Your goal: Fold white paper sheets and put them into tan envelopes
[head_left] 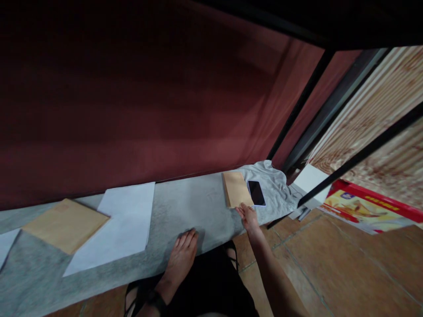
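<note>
the cloth (188,207) lies under the brown stack (236,188). left of the stack is white paper (128,220), a packet (68,225) overlapping it. the left hand (183,248) rests flat, left of the stack; well apart, the right hand (248,215) touches the stack's near edge, whether clamped i cannot tell. best handle it squarely, clear of the phone (257,193) right of the stack.
</note>
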{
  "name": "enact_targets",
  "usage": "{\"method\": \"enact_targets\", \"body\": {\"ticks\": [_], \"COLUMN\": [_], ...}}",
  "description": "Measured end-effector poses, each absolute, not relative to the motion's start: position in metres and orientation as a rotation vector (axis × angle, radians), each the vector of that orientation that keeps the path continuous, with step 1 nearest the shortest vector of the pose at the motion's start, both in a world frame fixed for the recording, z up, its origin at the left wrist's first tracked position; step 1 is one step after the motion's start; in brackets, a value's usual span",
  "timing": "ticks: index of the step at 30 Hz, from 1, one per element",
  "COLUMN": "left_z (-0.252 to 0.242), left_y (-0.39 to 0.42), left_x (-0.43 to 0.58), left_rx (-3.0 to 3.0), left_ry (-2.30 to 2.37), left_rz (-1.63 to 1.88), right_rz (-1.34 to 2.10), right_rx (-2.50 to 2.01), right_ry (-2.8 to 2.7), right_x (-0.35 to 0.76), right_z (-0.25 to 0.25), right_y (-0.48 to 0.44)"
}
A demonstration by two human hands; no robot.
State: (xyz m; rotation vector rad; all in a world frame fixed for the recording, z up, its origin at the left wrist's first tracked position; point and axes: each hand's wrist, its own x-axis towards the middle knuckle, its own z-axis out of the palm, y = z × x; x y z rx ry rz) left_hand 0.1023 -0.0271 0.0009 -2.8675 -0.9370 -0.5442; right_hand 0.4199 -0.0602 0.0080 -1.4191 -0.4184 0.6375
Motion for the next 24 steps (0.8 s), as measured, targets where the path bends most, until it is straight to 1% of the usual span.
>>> {"method": "enact_targets", "body": {"ticks": [6, 9, 11, 13, 15, 19, 24], "left_z": [-0.001, 0.003, 0.007, 0.01, 0.009, 0.008, 0.02], "left_y": [-0.021, -0.012, -0.007, -0.004, -0.004, -0.005, 0.001], "left_x": [0.097, 0.085, 0.07, 0.052, 0.031, -0.001, -0.011], "left_rx": [-2.876, -2.72, -2.569, -2.42, -2.305, -2.247, -2.382], "left_ry": [-1.011, -1.26, -1.447, -1.613, -1.748, -1.905, -1.956], "left_rz": [-0.627, -0.718, -0.714, -0.661, -0.589, -0.456, -0.237], "right_rz": [0.677, 0.741, 0.872, 0.957, 0.961, 0.866, 0.715], "right_rx": [-1.44, -1.43, -1.435, -1.45, -1.474, -1.509, -1.537], "right_ry": [-0.507, -0.511, -0.458, -0.367, -0.345, -0.363, -0.493], "right_x": [0.425, 0.428, 0.429, 0.43, 0.429, 0.418, 0.405], "right_z": [0.007, 0.005, 0.001, -0.005, -0.011, -0.019, -0.023], "right_y": [-0.064, -0.071, -0.076, -0.079, -0.079, -0.077, -0.08]}}
